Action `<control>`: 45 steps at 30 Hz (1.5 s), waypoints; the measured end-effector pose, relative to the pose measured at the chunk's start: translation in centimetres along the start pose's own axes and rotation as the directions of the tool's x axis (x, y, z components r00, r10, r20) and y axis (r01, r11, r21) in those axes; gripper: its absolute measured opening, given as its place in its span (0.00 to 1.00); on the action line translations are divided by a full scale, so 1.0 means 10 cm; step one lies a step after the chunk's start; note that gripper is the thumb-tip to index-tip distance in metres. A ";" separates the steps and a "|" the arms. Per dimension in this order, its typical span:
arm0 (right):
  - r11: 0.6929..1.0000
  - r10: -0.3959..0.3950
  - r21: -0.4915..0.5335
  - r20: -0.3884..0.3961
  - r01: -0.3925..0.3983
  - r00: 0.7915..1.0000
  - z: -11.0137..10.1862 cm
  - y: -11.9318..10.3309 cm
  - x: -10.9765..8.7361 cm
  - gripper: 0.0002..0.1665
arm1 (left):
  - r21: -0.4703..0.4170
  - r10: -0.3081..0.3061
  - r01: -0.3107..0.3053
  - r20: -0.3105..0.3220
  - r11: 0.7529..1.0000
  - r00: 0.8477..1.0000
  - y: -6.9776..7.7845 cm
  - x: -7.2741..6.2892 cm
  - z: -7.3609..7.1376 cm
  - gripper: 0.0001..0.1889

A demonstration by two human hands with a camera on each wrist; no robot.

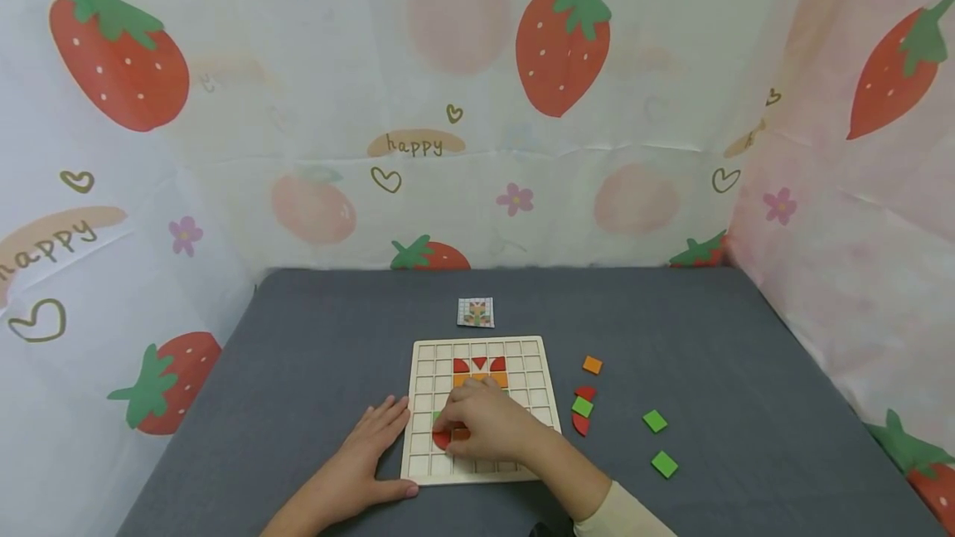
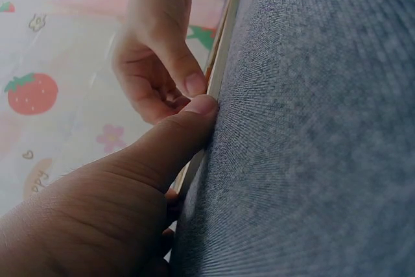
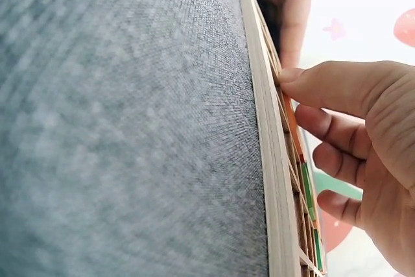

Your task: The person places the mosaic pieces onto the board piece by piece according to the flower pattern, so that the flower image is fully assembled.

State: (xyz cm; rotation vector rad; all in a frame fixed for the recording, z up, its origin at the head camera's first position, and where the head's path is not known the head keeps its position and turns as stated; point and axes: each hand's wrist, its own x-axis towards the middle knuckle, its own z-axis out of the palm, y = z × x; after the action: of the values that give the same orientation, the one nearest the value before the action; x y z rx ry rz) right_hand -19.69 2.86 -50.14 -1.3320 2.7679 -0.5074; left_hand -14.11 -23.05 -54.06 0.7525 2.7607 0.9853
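The right hand [image 1: 488, 423] pinches a red piece [image 1: 441, 440] on the wooden board [image 1: 534, 379]. The left hand [image 1: 366, 447], fingers extended, touches the board's near left corner.

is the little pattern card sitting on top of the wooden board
No, the pattern card lies on the gray cloth, beyond the far edge of the wooden board.

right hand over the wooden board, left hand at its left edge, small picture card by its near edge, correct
One thing is wrong: in the head view the small picture card lies beyond the far edge of the wooden board, not by its near edge. The right hand is over it and the left hand at its left edge.
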 end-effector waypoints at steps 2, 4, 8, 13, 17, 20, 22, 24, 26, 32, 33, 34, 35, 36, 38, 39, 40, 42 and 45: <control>1.000 0.002 0.001 -0.001 -0.002 1.000 0.00 0.00 0.00 0.12 | -0.004 -0.002 0.002 0.001 1.000 1.000 0.00 0.00 -0.01 0.57; 1.000 0.005 0.003 0.000 -0.005 1.000 -0.01 0.00 0.01 0.12 | -0.003 0.001 -0.001 0.000 1.000 1.000 0.01 0.00 -0.01 0.56; 1.000 0.010 0.024 -0.001 -0.010 1.000 -0.08 -0.01 0.00 0.13 | -0.002 -0.017 0.017 -0.002 1.000 1.000 0.01 0.01 -0.01 0.57; 0.998 0.039 0.052 -0.052 -0.036 0.998 -0.32 0.00 -0.07 0.13 | -0.002 -0.035 0.035 0.002 0.999 0.999 0.02 0.01 -0.01 0.58; 0.998 0.043 0.039 -0.119 -0.038 0.992 -0.54 0.06 -0.19 0.12 | 0.005 -0.035 0.035 0.004 0.999 0.999 0.04 0.03 -0.02 0.58; 0.999 0.032 0.029 -0.161 -0.027 0.986 -0.68 0.13 -0.31 0.11 | -0.001 -0.045 0.045 0.012 0.999 0.999 0.05 0.04 -0.02 0.58; 0.999 0.033 0.032 -0.178 -0.028 0.984 -0.77 0.20 -0.40 0.11 | -0.004 -0.050 0.050 0.017 0.999 0.999 0.05 0.04 -0.02 0.58; 0.999 0.042 0.031 -0.190 -0.037 0.981 -0.82 0.28 -0.50 0.11 | -0.005 -0.058 0.058 0.021 0.998 0.998 0.05 0.04 -0.02 0.58; 0.998 0.056 0.028 -0.195 -0.051 0.979 -0.86 0.36 -0.61 0.12 | -0.002 -0.067 0.067 0.025 0.998 0.997 0.04 0.03 -0.02 0.59; 0.993 0.114 0.034 -0.193 -0.109 0.975 -0.88 0.61 -0.92 0.15 | 0.001 -0.073 0.073 0.029 0.997 0.997 0.02 0.03 -0.01 0.59; 0.992 0.125 0.045 -0.193 -0.118 0.973 -0.88 0.65 -0.97 0.15 | 0.002 -0.072 0.072 0.030 0.997 0.997 0.02 0.03 -0.01 0.59; 0.991 0.132 0.052 -0.195 -0.124 0.972 -0.87 0.68 -1.02 0.16 | 0.002 -0.072 0.072 0.032 0.997 0.997 0.02 0.03 -0.01 0.59; 0.990 0.139 0.058 -0.197 -0.130 0.970 -0.85 0.71 -1.06 0.16 | 0.001 -0.072 0.072 0.034 0.997 0.997 0.02 0.03 -0.01 0.59; 0.989 0.145 0.065 -0.200 -0.134 0.969 -0.84 0.74 -1.10 0.16 | 0.002 -0.073 0.073 0.035 0.997 0.997 0.02 0.03 -0.01 0.59; 0.987 0.152 0.076 -0.206 -0.139 0.967 -0.81 0.80 -1.16 0.16 | 0.002 -0.074 0.074 0.037 0.997 0.997 0.01 0.02 -0.01 0.59; 0.987 0.155 0.080 -0.209 -0.141 0.966 -0.79 0.83 -1.19 0.16 | 0.003 -0.074 0.074 0.037 0.997 0.997 0.01 0.02 -0.01 0.59; 0.987 0.155 0.082 -0.210 -0.141 0.965 -0.78 0.85 -1.22 0.16 | 0.003 -0.073 0.073 0.038 0.997 0.997 0.01 0.02 -0.01 0.59; 0.985 0.160 0.093 -0.208 -0.143 0.965 -0.74 0.90 -1.26 0.16 | -0.001 -0.072 0.072 0.038 0.997 0.997 0.00 0.02 -0.01 0.59; 0.983 0.171 0.102 -0.191 -0.154 0.966 -0.69 0.98 -1.32 0.17 | -0.005 -0.068 0.068 0.037 0.998 0.997 -0.01 0.02 0.00 0.59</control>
State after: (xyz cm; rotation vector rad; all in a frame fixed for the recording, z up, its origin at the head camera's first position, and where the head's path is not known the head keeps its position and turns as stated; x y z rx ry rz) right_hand -19.85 20.51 -48.07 -1.0786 2.9403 -0.7808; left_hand -14.34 -23.04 -54.10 0.6639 2.7306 0.9572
